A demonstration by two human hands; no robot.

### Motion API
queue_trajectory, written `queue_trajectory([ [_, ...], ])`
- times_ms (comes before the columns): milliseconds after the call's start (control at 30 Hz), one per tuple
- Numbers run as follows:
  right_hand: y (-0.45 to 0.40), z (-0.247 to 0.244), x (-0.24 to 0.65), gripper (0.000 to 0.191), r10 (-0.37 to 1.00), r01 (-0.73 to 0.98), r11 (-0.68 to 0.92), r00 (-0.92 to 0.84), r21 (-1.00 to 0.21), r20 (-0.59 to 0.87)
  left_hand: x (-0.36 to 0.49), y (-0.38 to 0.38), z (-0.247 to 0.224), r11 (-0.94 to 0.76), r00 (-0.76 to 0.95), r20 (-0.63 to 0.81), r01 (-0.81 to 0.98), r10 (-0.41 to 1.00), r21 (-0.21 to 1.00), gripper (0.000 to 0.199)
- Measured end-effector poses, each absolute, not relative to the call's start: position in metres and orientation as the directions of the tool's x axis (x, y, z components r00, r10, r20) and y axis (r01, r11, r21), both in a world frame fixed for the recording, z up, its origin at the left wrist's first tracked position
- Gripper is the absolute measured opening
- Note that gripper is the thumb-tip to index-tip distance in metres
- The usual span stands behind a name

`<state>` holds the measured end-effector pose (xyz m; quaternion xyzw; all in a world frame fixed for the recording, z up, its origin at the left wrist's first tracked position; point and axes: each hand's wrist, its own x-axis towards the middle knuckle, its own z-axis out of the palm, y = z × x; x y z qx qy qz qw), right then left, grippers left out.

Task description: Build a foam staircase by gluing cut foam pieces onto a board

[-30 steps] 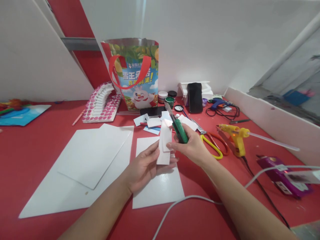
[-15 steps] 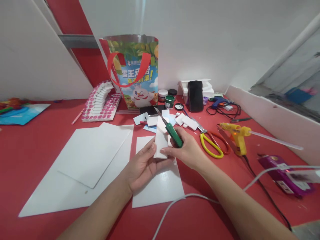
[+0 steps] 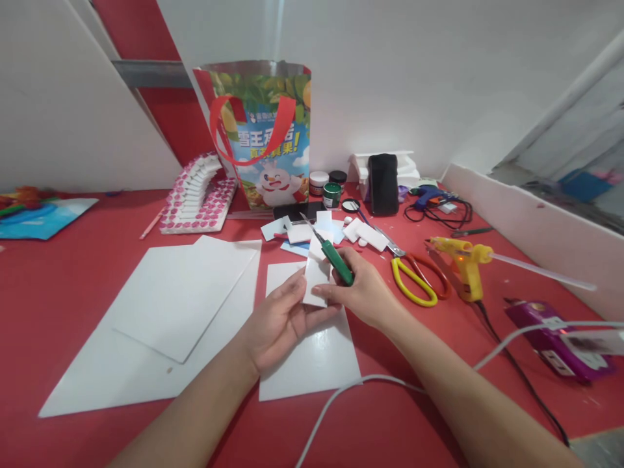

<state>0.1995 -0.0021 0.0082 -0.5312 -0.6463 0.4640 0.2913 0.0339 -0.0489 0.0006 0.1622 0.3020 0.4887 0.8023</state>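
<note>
My left hand (image 3: 283,325), palm up, grips a narrow white foam strip (image 3: 316,279) by its left edge, thumb on top. In my right hand (image 3: 363,286) lies a green-handled craft knife (image 3: 337,262), its blade pointing up and to the left over the strip's far end. The right thumb presses on the strip's lower right part, so both hands touch it. Below them a white board (image 3: 316,364) lies flat on the red table (image 3: 390,403). Small white and light blue pieces (image 3: 299,234) are scattered just beyond the strip.
Larger white boards (image 3: 180,305) lie at the left. Scissors (image 3: 414,283), a yellow glue gun (image 3: 463,260) and a purple power strip (image 3: 556,338) are at the right. A white cable (image 3: 385,379) crosses in front. Behind stand a printed bag (image 3: 268,143) and paint jars (image 3: 332,195).
The view has shifted slightly. The strip has tilted a little between my hands, with the knife still held over it.
</note>
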Motion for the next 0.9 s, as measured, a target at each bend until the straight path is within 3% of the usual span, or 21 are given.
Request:
queue_trajectory([
  [233,-0.0022,0.0034,0.2005,0.04,0.956,0.446,0.006,-0.265,-0.895,-0.126,0.0321,-0.0504,-0.0033,0.514,0.267,-0.469,-0.663,0.842,0.545,0.054],
  [600,-0.0012,0.0014,0.1986,0.04,0.959,0.475,-0.004,-0.246,-0.88,-0.137,0.0383,-0.0489,0.0036,0.518,0.247,-0.496,-0.663,0.833,0.541,0.034],
  [900,0.0004,-0.0014,0.1988,0.041,0.955,0.474,0.007,-0.264,-0.881,-0.134,0.038,-0.0485,0.0001,0.522,0.232,-0.512,-0.656,0.827,0.546,0.046],
])
